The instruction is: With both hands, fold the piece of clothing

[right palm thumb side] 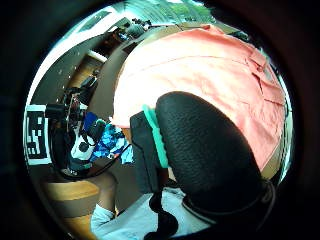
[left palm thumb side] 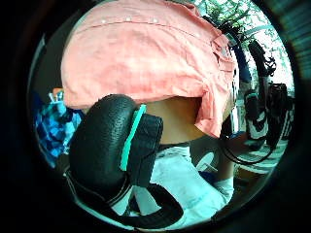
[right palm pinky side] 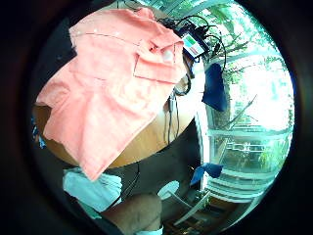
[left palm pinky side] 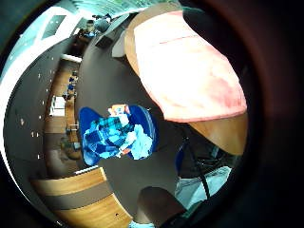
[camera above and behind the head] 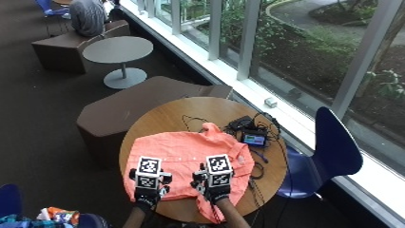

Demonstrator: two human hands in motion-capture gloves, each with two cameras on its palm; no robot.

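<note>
- Left hand [camera above and behind the head: 148, 190]: hovers over the near left part of the shirt. Its fingers are hidden from above. The thumb-side palm view shows one gloved digit [left palm thumb side: 104, 145] lying curved beside the cloth, nothing pinched under it. Whether the rest of the hand is spread or curled, I cannot tell.
- Right hand [camera above and behind the head: 218, 186]: over the near right part of the shirt, just beside the left hand. One bulky gloved digit [right palm thumb side: 210, 150] crosses its thumb-side palm view, above the fabric, with no cloth caught in it. The other fingers are out of sight, so I cannot tell their state.
- Shirt [camera above and behind the head: 190, 164]: salmon-orange, buttoned, spread out flat on the table, collar toward the window side. A row of small buttons runs along the placket [left palm thumb side: 129, 20]. One sleeve [camera above and behind the head: 206, 209] droops over the table's near edge; the left palm view shows that cloth hanging past the rim.
- Table [camera above and behind the head: 164, 118]: round, wooden top. Shirt covers its near half.
- Small device with lit screen [camera above and behind the head: 255, 138] and a tangle of black cables [camera above and behind the head: 253, 166]: on the table beside the shirt's right edge.
- Blue chair [camera above and behind the head: 332, 152]: at the table's right, by the window.
- Blue bin of mixed clothes [left palm pinky side: 118, 135]: on the dark floor beside the table, on the person's left.
</note>
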